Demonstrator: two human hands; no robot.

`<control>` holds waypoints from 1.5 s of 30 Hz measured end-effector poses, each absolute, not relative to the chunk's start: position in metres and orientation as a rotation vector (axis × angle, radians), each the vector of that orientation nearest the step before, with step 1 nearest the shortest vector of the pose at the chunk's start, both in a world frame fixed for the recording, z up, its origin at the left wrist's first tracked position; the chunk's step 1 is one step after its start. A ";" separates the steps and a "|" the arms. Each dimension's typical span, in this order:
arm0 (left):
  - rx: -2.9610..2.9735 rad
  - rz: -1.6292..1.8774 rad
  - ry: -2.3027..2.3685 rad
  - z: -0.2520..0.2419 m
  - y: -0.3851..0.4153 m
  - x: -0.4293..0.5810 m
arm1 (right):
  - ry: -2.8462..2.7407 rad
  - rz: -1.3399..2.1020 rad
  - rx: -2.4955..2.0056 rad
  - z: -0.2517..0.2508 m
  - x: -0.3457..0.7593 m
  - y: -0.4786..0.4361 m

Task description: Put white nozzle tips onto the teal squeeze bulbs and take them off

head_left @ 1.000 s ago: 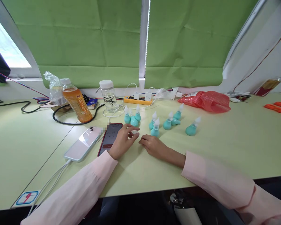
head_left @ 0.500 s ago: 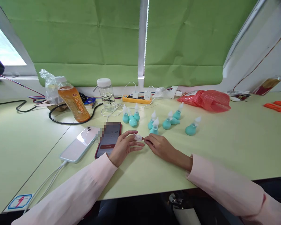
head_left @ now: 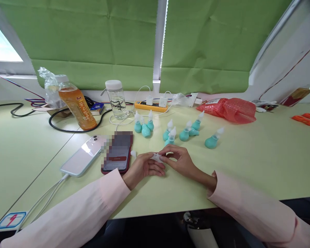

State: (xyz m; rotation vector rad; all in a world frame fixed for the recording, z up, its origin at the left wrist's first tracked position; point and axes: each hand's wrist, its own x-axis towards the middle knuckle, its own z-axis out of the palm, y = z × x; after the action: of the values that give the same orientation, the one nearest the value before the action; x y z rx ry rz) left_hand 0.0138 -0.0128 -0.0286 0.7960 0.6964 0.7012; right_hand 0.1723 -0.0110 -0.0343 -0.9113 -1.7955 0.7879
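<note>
left hand (head_left: 146,166) and right hand (head_left: 180,160): both pinching small whitish translucent piece (head_left: 157,157), right of red-cased rectangular phone (head_left: 116,159) | piece: partly finger-covered, shape unclear | phone: upper screen pixelated

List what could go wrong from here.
The small white piece, pinched between the fingertips of the left hand and right hand, might slip free. The left hand could brush the loose white piece beside the phone. The right hand might tip the nearest teal bulb.
</note>
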 end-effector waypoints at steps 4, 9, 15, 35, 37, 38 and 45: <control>0.878 0.734 0.645 -0.025 -0.016 0.016 | -1.734 0.715 -0.935 -0.032 0.175 -0.010; 1.029 0.777 0.656 -0.024 -0.018 0.017 | -1.755 0.613 -0.927 -0.029 0.175 -0.011; 1.176 0.801 0.673 -0.023 -0.017 0.015 | -1.759 0.732 -0.858 -0.032 0.177 -0.008; 1.510 0.982 0.705 -0.026 -0.028 0.016 | -1.822 0.183 -0.670 -0.027 0.170 -0.022; 1.542 0.989 0.728 -0.029 -0.028 0.015 | -1.831 0.195 -0.676 -0.026 0.169 -0.024; 1.571 0.997 0.748 -0.030 -0.029 0.015 | -1.840 0.213 -0.684 -0.026 0.169 -0.024; 1.928 1.012 0.856 -0.034 -0.032 0.009 | -1.866 0.257 -0.609 -0.026 0.169 -0.028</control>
State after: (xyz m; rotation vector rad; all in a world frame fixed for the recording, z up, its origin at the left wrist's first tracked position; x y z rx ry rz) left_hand 0.0094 -0.0320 -0.0343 1.9275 0.8555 1.0118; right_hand 0.1690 -0.0284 -0.0262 -0.6089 -1.8658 0.2572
